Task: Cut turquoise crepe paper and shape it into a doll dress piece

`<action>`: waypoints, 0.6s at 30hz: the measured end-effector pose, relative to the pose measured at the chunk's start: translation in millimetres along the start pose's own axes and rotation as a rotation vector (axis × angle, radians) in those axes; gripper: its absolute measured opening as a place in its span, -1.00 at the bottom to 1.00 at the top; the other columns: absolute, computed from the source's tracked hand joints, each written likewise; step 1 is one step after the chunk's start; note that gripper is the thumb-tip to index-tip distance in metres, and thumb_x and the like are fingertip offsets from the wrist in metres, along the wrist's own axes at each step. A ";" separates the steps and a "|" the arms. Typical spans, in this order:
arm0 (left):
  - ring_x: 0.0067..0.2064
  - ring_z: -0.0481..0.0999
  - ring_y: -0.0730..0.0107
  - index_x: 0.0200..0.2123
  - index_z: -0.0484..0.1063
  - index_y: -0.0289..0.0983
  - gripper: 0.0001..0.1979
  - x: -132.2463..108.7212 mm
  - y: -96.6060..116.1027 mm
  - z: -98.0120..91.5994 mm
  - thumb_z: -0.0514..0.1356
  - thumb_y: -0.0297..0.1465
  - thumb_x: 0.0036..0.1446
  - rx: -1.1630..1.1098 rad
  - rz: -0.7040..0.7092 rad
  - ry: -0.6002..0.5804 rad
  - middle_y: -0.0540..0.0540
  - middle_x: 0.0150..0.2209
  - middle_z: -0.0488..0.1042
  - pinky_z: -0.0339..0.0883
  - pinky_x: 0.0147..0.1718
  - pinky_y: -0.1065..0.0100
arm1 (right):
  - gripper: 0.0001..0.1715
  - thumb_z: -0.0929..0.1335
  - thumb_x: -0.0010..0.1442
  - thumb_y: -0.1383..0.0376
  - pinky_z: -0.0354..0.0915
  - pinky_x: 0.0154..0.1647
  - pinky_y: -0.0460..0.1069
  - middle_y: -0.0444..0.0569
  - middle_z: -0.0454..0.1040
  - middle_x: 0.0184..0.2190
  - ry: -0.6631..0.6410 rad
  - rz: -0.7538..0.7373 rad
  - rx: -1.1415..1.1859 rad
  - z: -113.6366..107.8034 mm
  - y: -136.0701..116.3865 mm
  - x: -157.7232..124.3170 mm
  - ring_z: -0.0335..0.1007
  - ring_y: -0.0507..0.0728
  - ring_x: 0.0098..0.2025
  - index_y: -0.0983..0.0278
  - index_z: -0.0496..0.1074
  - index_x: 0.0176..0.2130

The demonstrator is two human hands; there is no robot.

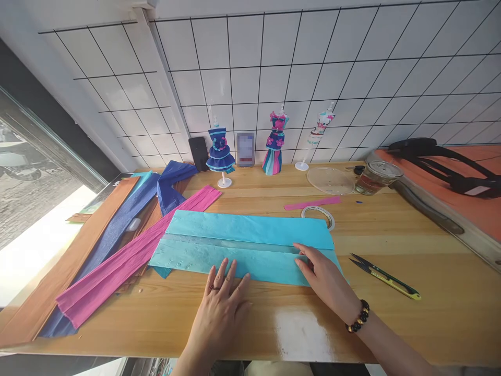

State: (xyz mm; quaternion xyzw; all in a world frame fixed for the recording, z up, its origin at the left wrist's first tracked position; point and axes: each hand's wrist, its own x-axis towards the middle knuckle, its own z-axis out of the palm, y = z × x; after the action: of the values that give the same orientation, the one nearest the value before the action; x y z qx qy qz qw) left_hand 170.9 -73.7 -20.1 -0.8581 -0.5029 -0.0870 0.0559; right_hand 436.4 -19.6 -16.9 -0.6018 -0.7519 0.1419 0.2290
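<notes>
A turquoise crepe paper sheet (250,224) lies lengthwise in front of me, with a fold or overlapping seam running along its middle. My left hand (223,303) rests flat with spread fingers, the fingertips on the sheet's near edge. At the right part of the sheet is my right hand (319,269), its index finger and thumb apart and touching the paper near the seam. I see nothing held in either hand. A roll of white tape (331,215) is partly hidden under the sheet's far right corner. Yellow-handled thread snips (385,277) lie to the right.
Pink (117,271), blue and brown crepe strips cover the table's left side. Three small dress forms, among them one in blue (220,151), stand by the tiled wall beside phones (245,150). A glass jar (376,177), clear disc (331,180) and thin pink strip (312,203) lie right.
</notes>
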 end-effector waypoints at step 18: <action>0.15 0.18 0.03 0.07 0.28 -0.13 -0.60 -1.3 1.7 -3.1 0.08 -0.31 0.14 -0.009 -0.013 0.014 -0.16 0.16 0.23 0.12 0.04 0.02 | -0.65 0.15 0.24 0.25 0.41 -0.29 0.03 0.03 0.47 -0.15 -0.014 -0.039 -0.090 2.2 -3.6 -8.3 0.45 0.15 -0.19 0.24 0.27 0.00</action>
State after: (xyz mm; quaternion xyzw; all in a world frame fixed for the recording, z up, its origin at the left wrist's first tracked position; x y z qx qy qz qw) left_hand 171.5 -76.2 -17.3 -0.8546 -0.5075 -0.0956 0.0547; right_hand 433.6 -28.4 -18.4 -0.5955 -0.7707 0.1077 0.1994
